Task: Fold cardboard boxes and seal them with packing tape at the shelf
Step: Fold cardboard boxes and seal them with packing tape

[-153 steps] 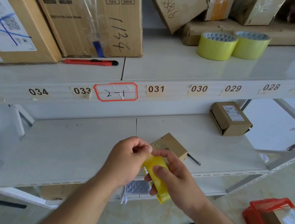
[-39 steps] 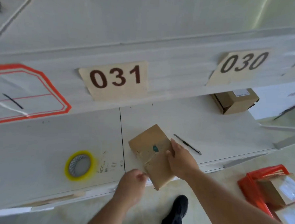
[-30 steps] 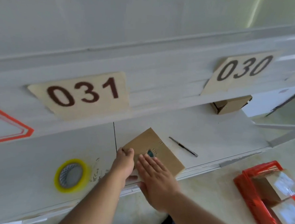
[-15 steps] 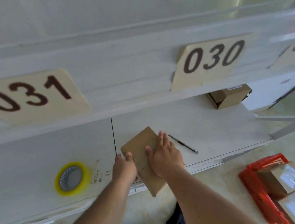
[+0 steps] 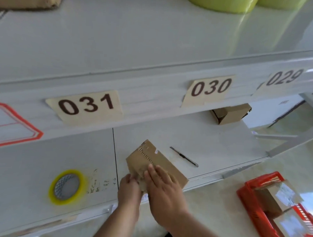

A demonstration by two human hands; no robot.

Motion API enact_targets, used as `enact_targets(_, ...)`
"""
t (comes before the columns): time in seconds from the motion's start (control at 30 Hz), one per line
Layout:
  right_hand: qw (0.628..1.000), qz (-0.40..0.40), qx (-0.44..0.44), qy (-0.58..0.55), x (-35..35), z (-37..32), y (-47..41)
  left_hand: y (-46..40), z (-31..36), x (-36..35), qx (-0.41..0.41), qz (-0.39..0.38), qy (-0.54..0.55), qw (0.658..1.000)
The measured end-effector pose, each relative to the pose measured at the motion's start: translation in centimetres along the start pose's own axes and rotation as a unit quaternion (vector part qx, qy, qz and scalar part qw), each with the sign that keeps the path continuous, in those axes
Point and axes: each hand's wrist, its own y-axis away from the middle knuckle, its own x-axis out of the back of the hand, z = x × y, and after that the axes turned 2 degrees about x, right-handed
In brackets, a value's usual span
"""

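A small brown cardboard box [image 5: 155, 161] lies at the front edge of the lower white shelf [image 5: 204, 143], turned at an angle. My left hand [image 5: 130, 189] holds its near left corner, fingers curled against the side. My right hand [image 5: 164, 188] lies flat on the box's top near end, fingers straight and pressing down. A yellow roll of packing tape [image 5: 67, 186] lies flat on the same shelf, to the left of my hands and apart from them.
A thin dark pen [image 5: 183, 156] lies right of the box. Another brown box [image 5: 230, 112] sits farther back under label 030. A red basket [image 5: 266, 209] with taped boxes stands on the floor at right. Two green tape rolls [image 5: 223, 3] stand on the upper shelf.
The box has turned on the shelf edge, so printed lettering now shows on top. My right hand slid toward its near end; my left hand stays at the near corner. The view tilted up.
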Motion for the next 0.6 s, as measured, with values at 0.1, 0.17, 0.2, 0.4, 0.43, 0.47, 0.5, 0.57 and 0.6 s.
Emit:
enact_targets(0.1, 0.999, 0.016, 0.034, 0.022, -1.1, -0.4, 0.7, 0.1, 1.4, -0.3, -0.033, -0.015, 0.015, 0.999)
enact_targets(0.17, 0.998, 0.017, 0.056, 0.031, -1.0, 0.0, 0.7, -0.4, 1.9, -0.6, -0.019, -0.038, -0.024, 0.999)
enact_targets(0.2, 0.998, 0.012, 0.063, 0.028, -0.8, 0.5, 0.6, -0.7, 2.0, -0.6, -0.002, -0.049, -0.02, 0.999)
enact_targets(0.4, 0.997, -0.08, -0.001, 0.007, 1.6, 3.0, -2.8, -1.0, 2.0, -0.5, 0.026, -0.065, -0.009, 0.997)
enact_targets(0.43, 0.995, -0.1, -0.016, -0.007, 2.1, 3.3, -3.5, -1.0, 2.1, -0.5, 0.024, -0.066, -0.016, 0.997)
enact_targets(0.47, 0.993, -0.11, -0.029, -0.023, 2.5, 3.5, -4.1, -1.0, 2.1, -0.4, 0.023, -0.066, -0.023, 0.997)
enact_targets(0.5, 0.992, -0.116, -0.043, -0.041, 2.8, 3.6, -4.5, -0.9, 2.2, -0.4, 0.021, -0.066, -0.03, 0.997)
enact_targets(0.57, 0.987, -0.116, -0.069, -0.083, 3.1, 3.7, -5.1, -0.7, 2.1, -0.2, 0.023, -0.071, -0.032, 0.997)
enact_targets(0.6, 0.983, -0.12, -0.095, -0.105, 3.1, 4.0, -5.4, -0.5, 2.0, -0.1, 0.026, -0.077, -0.026, 0.996)
